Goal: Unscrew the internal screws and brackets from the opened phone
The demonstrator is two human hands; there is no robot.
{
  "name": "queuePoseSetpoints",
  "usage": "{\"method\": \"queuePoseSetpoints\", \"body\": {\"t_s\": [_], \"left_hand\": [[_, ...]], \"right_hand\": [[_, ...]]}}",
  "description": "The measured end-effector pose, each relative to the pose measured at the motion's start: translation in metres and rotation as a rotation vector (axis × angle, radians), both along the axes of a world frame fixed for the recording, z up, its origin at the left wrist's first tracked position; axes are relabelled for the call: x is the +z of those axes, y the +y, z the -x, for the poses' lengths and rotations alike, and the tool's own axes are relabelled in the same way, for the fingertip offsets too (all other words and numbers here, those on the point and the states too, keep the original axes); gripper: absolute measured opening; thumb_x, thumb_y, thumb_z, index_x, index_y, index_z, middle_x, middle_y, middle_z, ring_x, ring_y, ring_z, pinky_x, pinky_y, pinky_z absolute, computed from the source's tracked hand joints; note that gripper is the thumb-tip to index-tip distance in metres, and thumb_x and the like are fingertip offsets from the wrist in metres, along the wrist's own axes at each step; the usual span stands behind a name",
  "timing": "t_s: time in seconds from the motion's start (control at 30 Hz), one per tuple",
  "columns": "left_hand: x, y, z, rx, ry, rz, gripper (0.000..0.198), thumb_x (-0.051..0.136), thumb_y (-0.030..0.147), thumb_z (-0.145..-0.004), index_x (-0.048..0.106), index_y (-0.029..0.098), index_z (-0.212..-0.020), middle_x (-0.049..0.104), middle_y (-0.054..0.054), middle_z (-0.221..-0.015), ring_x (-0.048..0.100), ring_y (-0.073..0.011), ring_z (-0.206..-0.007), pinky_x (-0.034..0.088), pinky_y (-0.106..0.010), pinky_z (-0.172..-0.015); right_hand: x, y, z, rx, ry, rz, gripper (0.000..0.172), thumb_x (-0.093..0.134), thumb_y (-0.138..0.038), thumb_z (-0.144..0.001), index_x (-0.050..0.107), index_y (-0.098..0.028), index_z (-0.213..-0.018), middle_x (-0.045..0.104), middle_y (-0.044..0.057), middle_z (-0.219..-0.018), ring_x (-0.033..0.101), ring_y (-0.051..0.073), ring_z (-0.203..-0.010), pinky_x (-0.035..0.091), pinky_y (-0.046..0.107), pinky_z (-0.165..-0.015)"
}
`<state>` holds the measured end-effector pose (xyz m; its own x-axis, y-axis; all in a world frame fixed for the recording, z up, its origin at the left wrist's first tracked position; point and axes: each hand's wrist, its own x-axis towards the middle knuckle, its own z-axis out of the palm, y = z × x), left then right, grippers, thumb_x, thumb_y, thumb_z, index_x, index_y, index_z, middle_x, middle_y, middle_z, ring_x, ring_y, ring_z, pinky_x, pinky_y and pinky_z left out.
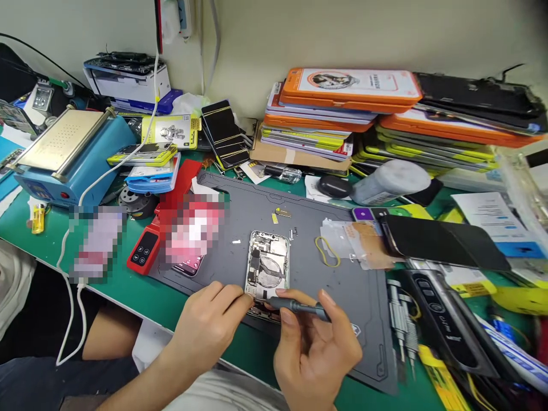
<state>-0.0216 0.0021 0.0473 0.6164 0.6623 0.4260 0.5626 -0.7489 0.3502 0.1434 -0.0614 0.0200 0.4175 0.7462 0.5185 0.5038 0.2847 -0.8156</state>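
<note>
- The green worktop (128, 291) carries everything, and the phone (268, 265) lies near its front edge, close to the person
- A grey mat (342, 291) lies flat under the phone, likely to cushion it and keep loose parts from rolling
- A stack of boxes (325, 114) stands behind the phone against the wall, well apart from it
- A blue machine (72, 154) sits far to the left of the phone, out of the hands' way
- The phone lies flat with its back off and its insides facing up
- The left hand (209, 328) has its fingers curled and closed on the phone's near left corner, apparently to steady it
- The right hand (314, 357), just right of the phone's near end, has its fingers closed around a screwdriver (299, 308)
- The screwdriver is held nearly level, with its tip over the phone's near end, just beside the left fingertips
- A yellow rubber band (326, 252) lies on the mat right of the phone
- Tiny screws (293, 233) lie just off the phone's far right corner, apart from both hands
</note>
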Motion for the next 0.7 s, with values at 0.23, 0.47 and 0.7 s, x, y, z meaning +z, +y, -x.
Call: {"method": "queuePoseSetpoints", "body": {"t_s": [0.23, 0.47, 0.7], "left_hand": [[-0.0024, -0.0037, -0.0016, 0.019, -0.005, -0.010, 0.019, 0.054, 0.014, -0.114, 0.073, 0.015, -0.116, 0.078, -0.004, -0.099, 0.061, -0.0171, -0.076, 0.051, -0.032, -0.066], [-0.0068, -0.0053, -0.0025, 0.036, -0.037, 0.021, 0.019, 0.055, 0.015, -0.114, 0.073, 0.016, -0.113, 0.077, -0.003, -0.098, 0.061, -0.0166, -0.076, 0.053, -0.032, -0.067], [-0.0068, 0.0010, 0.0000, 0.013, -0.127, 0.134, 0.018, 0.057, 0.021, -0.115, 0.074, 0.020, -0.113, 0.079, -0.001, -0.099, 0.064, -0.0148, -0.079, 0.055, -0.029, -0.073]], "right_hand": [[-0.0035, -0.0029, -0.0006, -0.056, -0.353, -0.079, 0.061, 0.076, -0.005, -0.099, 0.058, -0.028, -0.152, 0.076, 0.008, -0.115, 0.078, 0.021, -0.098, 0.070, 0.031, -0.077], [-0.0090, -0.0085, -0.0034, 0.012, -0.199, -0.027, 0.066, 0.063, -0.009, -0.104, 0.049, -0.031, -0.165, 0.071, 0.015, -0.133, 0.076, 0.028, -0.115, 0.070, 0.049, -0.091], [-0.0005, 0.0014, 0.0038, -0.005, -0.101, -0.035, 0.073, 0.068, -0.007, -0.102, 0.043, -0.028, -0.167, 0.073, 0.011, -0.115, 0.078, 0.023, -0.097, 0.071, 0.040, -0.078]]}}
